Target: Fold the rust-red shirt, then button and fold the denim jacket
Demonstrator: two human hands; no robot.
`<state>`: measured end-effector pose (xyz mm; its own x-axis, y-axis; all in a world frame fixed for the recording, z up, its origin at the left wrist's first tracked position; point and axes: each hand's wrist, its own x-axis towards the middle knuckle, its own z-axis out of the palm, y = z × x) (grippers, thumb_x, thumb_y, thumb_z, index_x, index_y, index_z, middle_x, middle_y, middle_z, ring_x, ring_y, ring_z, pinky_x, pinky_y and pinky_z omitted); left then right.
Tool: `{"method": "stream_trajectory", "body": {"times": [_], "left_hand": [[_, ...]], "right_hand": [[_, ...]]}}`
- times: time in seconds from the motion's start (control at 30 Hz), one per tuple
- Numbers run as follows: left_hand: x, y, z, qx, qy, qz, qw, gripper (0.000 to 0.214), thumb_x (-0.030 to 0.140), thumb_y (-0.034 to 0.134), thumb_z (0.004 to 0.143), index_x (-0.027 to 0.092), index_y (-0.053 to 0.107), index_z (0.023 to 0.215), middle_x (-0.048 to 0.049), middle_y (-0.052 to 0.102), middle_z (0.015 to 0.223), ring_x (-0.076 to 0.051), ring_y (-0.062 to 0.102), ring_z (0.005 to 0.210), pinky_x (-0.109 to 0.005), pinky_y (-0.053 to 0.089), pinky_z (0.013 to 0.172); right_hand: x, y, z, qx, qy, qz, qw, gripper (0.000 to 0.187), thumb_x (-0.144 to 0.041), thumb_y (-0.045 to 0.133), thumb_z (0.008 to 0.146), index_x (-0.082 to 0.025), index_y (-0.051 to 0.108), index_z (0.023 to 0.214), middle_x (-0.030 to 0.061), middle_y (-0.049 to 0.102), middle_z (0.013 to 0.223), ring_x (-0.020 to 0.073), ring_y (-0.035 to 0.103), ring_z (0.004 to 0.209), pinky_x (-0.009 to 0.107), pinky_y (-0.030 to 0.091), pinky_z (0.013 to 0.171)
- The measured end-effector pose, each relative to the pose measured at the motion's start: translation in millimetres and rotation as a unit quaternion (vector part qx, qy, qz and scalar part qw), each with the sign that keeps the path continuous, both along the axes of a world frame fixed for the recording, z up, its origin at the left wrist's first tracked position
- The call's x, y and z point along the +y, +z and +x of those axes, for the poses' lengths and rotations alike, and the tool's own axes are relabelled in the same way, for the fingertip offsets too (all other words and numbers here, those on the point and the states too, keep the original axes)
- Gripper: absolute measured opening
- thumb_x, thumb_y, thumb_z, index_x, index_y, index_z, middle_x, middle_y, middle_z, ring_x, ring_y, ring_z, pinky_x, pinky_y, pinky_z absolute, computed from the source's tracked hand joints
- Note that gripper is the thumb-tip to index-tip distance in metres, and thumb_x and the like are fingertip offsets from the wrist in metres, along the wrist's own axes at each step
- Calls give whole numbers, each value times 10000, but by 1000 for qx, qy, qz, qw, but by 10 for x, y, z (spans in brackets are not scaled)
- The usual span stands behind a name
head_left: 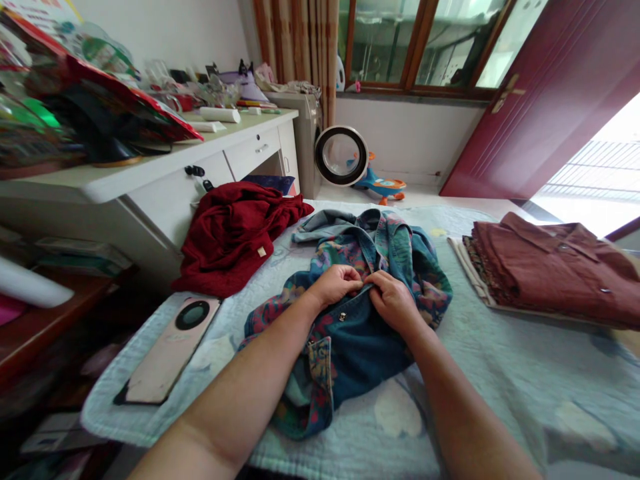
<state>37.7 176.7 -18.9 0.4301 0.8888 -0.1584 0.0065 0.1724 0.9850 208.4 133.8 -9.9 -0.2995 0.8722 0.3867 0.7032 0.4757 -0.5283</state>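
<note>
One floral denim shirt (pixel 360 347): rumpled on the pale blue quilt (pixel 480 373), between crimson cloth (pixel 227 233) and folded clothes (pixel 555 273). Your left hand (pixel 337 285) and right hand (pixel 393 299): both pinching its edge, close together.

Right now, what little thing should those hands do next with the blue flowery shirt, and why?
Maybe slide the left hand and right hand to the shiny button next. Both pinch the blue flowery shirt close by, and that button lies uncovered, so it looks easy to reach.
</note>
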Motion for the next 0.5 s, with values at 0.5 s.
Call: {"method": "stream_trajectory", "body": {"times": [0.5], "left_hand": [[-58, 118, 25, -59, 58, -7, 997, 234, 273, 777, 641, 141, 613, 744, 49, 596, 595, -58, 497, 500, -193, 375, 524]], "right_hand": [[39, -129, -25, 68, -22, 61, 996, 134, -169, 505, 891, -222, 628, 891, 25, 610, 873, 171, 607, 795, 277, 462, 738]]}}
